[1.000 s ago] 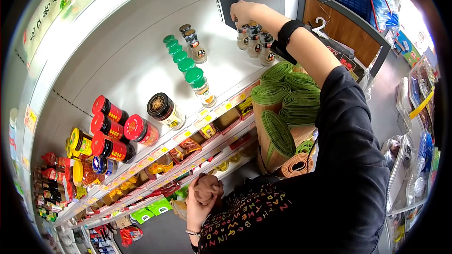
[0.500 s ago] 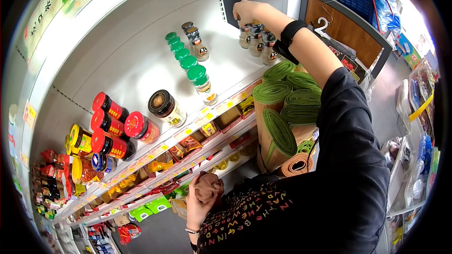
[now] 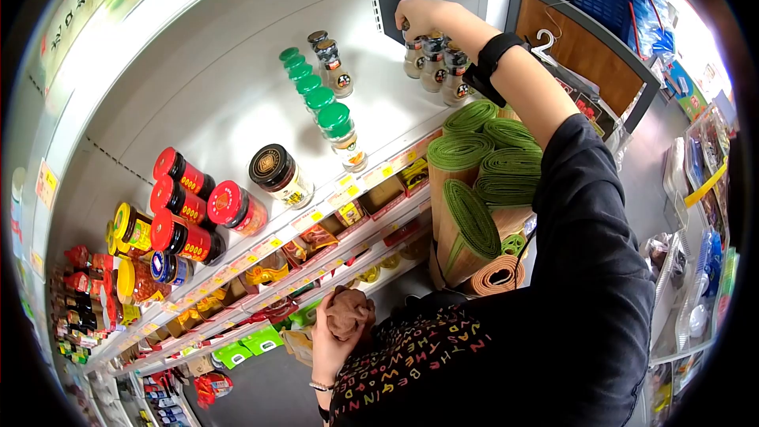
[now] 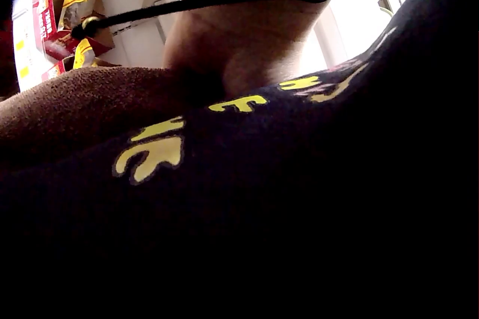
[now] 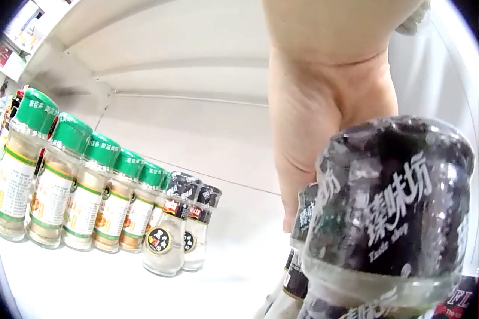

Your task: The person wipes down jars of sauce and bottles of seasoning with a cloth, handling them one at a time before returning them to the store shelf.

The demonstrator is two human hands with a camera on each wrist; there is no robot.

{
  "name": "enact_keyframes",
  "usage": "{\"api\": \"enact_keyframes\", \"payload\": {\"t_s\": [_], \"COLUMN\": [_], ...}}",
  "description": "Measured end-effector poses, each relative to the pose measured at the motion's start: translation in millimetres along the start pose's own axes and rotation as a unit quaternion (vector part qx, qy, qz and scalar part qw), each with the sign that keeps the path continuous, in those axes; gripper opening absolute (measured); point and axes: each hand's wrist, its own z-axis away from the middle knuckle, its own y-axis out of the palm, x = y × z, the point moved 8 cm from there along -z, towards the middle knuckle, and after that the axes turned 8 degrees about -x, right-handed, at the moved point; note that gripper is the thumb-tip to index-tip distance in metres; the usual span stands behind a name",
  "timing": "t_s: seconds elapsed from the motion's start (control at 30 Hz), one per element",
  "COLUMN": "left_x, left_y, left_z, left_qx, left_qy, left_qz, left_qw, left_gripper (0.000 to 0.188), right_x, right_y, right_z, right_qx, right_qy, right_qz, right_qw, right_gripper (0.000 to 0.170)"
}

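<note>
Toward one o'clock on the shelf (image 3: 379, 99), the right hand (image 3: 423, 16) reaches behind black-capped glass bottles (image 3: 432, 75); whether it grips one, I cannot tell. They look smooth, likely light, slippery and breakable, best held below the cap. Near half past six, the left hand (image 3: 328, 349) grips soft, crumpled brown cloth (image 3: 349, 314).

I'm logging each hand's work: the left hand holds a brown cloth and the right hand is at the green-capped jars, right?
Not green-capped: the head view shows the right hand at black-capped jars. The left hand does hold a brown cloth.
</note>
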Motion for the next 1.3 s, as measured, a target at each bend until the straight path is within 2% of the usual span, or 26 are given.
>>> {"api": "enact_keyframes", "payload": {"t_s": [0.27,0.33,0.47,0.67,0.77,0.87,1.0,1.1,1.23,1.3], "left_x": [-2.6,4.0,8.0,11.0,11.7,11.4,11.8,11.5,19.9,24.1], "left_y": [1.2,2.5,2.1,-0.1,-0.6,-1.8,-2.8,-6.0,-10.2,-11.1], "left_z": [0.4,1.8,3.1,5.4,5.9,5.9,5.6,6.6,13.3,16.1], "left_qx": [0.005,0.012,0.007,0.006,0.011,0.014,0.006,0.000,-0.013,-0.019], "left_qy": [-0.005,-0.046,-0.048,-0.061,-0.062,-0.071,-0.027,-0.024,-0.042,-0.045], "left_qz": [0.000,0.030,0.032,0.028,0.031,0.025,0.006,0.010,0.017,0.023], "left_qw": [1.000,0.998,0.998,0.998,0.998,0.997,1.000,1.000,0.999,0.999], "left_gripper": [0.079,0.078,0.078,0.079,0.079,0.078,0.079,0.079,0.078,0.078], "right_x": [0.0,-0.7,-2.9,2.4,8.7,35.2,91.4,127.6,146.8,148.7], "right_y": [-5.1,-5.0,-2.6,-9.5,-20.5,-37.5,-47.1,-38.0,-11.6,-2.6], "right_z": [5.4,4.5,1.8,8.8,-1.5,-13.3,-14.6,-16.8,-35.7,-40.4], "right_qx": [-0.023,-0.024,-0.017,-0.001,-0.048,-0.108,-0.090,-0.064,-0.061,-0.066], "right_qy": [0.013,0.010,0.022,0.030,-0.007,-0.127,-0.183,-0.188,-0.206,-0.208], "right_qz": [-0.002,-0.004,-0.015,0.021,0.051,0.051,-0.020,-0.051,-0.070,-0.038], "right_qw": [1.000,1.000,1.000,0.999,0.998,0.985,0.979,0.979,0.974,0.975], "right_gripper": [0.042,0.043,0.042,0.051,0.052,0.046,0.040,0.042,0.041,0.038]}}
